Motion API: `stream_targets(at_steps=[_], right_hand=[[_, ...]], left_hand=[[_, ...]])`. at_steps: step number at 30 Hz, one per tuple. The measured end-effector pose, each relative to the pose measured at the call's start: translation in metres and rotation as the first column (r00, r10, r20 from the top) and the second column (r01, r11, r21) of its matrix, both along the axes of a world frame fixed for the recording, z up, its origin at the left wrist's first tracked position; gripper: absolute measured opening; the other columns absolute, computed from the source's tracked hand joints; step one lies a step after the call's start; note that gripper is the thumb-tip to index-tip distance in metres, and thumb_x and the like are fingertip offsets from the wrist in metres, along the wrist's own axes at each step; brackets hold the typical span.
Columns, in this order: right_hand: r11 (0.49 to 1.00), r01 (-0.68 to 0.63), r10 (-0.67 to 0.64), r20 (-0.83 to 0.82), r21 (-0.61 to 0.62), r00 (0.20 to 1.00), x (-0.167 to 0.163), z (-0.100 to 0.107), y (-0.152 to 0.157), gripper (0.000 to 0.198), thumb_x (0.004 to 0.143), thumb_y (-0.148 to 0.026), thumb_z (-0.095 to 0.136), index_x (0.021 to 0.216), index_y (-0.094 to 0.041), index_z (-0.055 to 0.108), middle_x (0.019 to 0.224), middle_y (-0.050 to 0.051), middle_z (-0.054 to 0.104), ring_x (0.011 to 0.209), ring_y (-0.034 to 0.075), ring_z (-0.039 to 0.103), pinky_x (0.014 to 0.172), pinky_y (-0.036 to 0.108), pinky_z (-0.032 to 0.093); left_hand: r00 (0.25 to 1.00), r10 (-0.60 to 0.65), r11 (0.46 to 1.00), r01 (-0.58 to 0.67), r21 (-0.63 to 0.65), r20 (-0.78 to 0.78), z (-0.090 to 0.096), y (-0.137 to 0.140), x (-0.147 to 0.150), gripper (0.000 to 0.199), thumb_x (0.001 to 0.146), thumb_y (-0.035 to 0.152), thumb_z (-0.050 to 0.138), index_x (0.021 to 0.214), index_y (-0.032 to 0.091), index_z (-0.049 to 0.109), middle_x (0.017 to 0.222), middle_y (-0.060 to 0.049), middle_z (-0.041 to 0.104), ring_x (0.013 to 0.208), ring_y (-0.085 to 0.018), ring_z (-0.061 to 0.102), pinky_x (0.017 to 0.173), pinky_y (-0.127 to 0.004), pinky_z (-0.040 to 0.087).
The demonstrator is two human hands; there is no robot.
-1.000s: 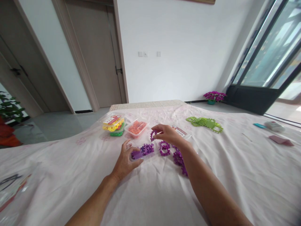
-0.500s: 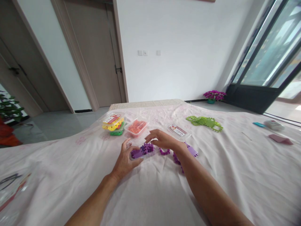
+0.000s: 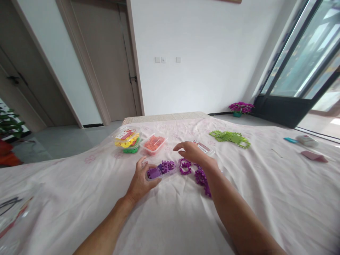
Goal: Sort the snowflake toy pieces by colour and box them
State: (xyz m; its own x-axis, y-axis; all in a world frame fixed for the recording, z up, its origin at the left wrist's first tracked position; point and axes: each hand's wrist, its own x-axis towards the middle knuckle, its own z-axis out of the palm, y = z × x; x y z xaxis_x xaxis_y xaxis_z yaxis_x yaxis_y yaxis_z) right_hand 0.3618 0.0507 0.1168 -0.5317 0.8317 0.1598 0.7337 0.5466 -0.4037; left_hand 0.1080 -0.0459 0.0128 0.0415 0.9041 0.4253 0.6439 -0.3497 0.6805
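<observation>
My left hand (image 3: 141, 178) grips the left end of a clear plastic box (image 3: 168, 175), thumb at the near side and fingers at the far side. Inside the box lie purple toothed building pieces (image 3: 168, 166). Over the cloth to the right, my right hand (image 3: 190, 151) is raised with fingers apart and nothing in them. Below it a purple ring-shaped piece (image 3: 185, 167) sits just right of the box. More purple pieces (image 3: 200, 177) lie by my right forearm, which partly covers them. Behind the right hand is a clear labelled lid (image 3: 203, 146), partly hidden.
A clear tub of orange pieces (image 3: 154, 143) stands behind the box. Left of it are stacked tubs with yellow (image 3: 127, 142) and green pieces (image 3: 131, 149). Light-green joined pieces (image 3: 231, 138) lie far right, with a pink cloth (image 3: 314, 156) beyond. A plastic bag (image 3: 16, 216) is at left.
My right hand has moved up and right, away from the box. More of the purple pieces in the box and of the ring beside it now shows. My left hand stays put.
</observation>
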Motion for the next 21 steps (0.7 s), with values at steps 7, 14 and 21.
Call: stream_targets(at_steps=[7, 14, 21], right_hand=[[0.983, 0.067, -0.006, 0.338, -0.170, 0.941, 0.020, -0.008, 0.003, 0.049, 0.063, -0.023, 0.080, 0.111, -0.026, 0.074, 0.106, 0.004, 0.074, 0.096, 0.024, 0.068, 0.077, 0.028, 0.048], [0.979, 0.087, 0.006, 0.451, -0.186, 0.892, 0.006, -0.019, 0.001, 0.045, 0.057, -0.018, 0.082, 0.101, -0.023, 0.077, 0.100, 0.006, 0.074, 0.091, 0.025, 0.068, 0.068, 0.025, 0.045], [0.969, 0.094, 0.010, 0.417, -0.227, 0.909, 0.011, -0.013, -0.002, 0.038, 0.058, -0.019, 0.081, 0.096, -0.024, 0.078, 0.092, 0.003, 0.075, 0.086, 0.023, 0.069, 0.068, 0.025, 0.046]], left_hand=[[0.999, 0.024, 0.997, -0.022, 0.076, -0.021, -0.002, 0.002, 0.001, 0.043, 0.071, 0.035, 0.078, 0.111, 0.021, 0.068, 0.148, -0.014, 0.033, 0.138, -0.035, 0.041, 0.116, -0.057, 0.033], [1.000, 0.018, 0.998, -0.016, 0.054, -0.022, -0.003, 0.002, 0.000, 0.041, 0.072, 0.035, 0.077, 0.109, 0.022, 0.068, 0.150, -0.013, 0.031, 0.134, -0.035, 0.044, 0.115, -0.058, 0.034], [1.000, 0.018, 0.999, -0.018, 0.034, 0.001, -0.003, 0.001, 0.000, 0.041, 0.072, 0.034, 0.077, 0.110, 0.024, 0.068, 0.150, -0.012, 0.031, 0.135, -0.033, 0.043, 0.116, -0.057, 0.033]])
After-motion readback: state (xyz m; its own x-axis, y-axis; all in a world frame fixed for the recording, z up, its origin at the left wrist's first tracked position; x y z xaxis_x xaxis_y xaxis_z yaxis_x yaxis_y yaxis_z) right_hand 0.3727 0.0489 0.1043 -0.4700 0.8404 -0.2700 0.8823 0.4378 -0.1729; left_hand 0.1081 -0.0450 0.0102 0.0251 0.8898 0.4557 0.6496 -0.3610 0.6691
